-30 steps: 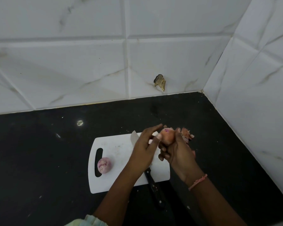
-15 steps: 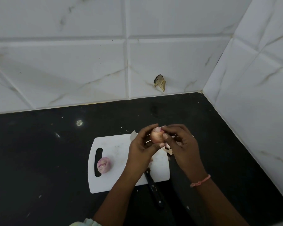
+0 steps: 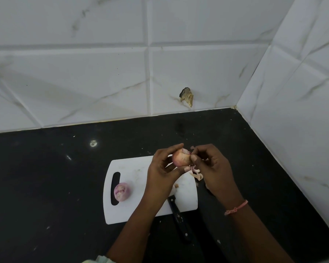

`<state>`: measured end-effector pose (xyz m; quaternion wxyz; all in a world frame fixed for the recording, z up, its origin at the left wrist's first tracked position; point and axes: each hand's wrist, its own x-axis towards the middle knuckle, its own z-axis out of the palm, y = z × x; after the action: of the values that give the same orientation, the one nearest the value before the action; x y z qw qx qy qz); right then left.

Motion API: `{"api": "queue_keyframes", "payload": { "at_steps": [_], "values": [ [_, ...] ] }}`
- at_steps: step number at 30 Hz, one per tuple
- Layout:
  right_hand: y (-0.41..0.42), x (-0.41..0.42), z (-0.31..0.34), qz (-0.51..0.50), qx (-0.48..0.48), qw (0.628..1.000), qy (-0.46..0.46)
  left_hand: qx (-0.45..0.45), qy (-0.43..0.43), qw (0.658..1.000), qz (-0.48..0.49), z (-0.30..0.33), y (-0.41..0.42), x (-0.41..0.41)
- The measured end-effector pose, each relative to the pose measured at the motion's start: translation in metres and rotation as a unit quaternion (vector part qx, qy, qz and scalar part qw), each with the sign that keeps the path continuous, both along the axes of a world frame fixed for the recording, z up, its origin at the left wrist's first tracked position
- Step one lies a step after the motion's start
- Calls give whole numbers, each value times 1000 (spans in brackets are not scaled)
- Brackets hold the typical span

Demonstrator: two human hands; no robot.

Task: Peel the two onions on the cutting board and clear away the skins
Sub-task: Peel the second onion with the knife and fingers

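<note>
Black counter (image 3: 46, 186) in a tiled corner carries a white board (image 3: 139, 209) under the hands. Left hand (image 3: 161, 173) cradles an onion (image 3: 180, 158) above it; right hand (image 3: 213, 168) pinches skin at the onion's right side. Second onion (image 3: 122, 191) lies left of the left hand, apparently peeled. Peeling is under way; next, strip the skin and drop it onto the scraps (image 3: 197, 174) below.
</note>
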<state>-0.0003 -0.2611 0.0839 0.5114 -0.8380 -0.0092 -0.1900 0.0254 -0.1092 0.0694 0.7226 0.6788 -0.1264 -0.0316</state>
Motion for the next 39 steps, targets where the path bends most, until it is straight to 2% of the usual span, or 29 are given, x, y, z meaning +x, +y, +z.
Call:
{"api": "queue_keyframes", "payload": {
  "at_steps": [3,6,13,15,18,20,22,23,25,29,33,35,39],
  "values": [
    [1,2,-2,6,-65,998,5,12,-5,1000,8,2,0,0],
    [4,3,-5,2,-60,997,38,21,-22,999,14,1,0,0],
    [11,-3,11,26,159,978,132,13,11,1000,24,-6,2,2],
    [11,-4,13,-14,208,970,124,-7,30,999,9,-5,2,0],
    [9,-3,12,-135,259,949,115,-54,97,994,-15,-4,3,-2],
    [2,1,4,-199,173,955,134,-74,132,988,-24,-4,3,-2],
    [-5,2,-7,-187,9,967,173,-71,129,989,-25,-5,2,-2],
    [-6,1,-10,-170,-64,968,173,-64,119,990,-27,-5,2,-2],
    [-5,0,-15,-166,-134,970,119,-46,106,993,-37,-4,0,-1],
    [8,-5,-7,-165,-117,978,54,-35,169,985,-21,-4,-7,-4],
    [18,-7,4,-55,-74,996,-15,-42,174,984,-3,-7,-10,-4],
    [23,-8,8,-16,-69,997,-18,-75,172,982,-3,-3,-11,-4],
    [31,-10,10,-20,-27,999,-10,-126,157,980,8,3,-12,-5]
  ]
}}
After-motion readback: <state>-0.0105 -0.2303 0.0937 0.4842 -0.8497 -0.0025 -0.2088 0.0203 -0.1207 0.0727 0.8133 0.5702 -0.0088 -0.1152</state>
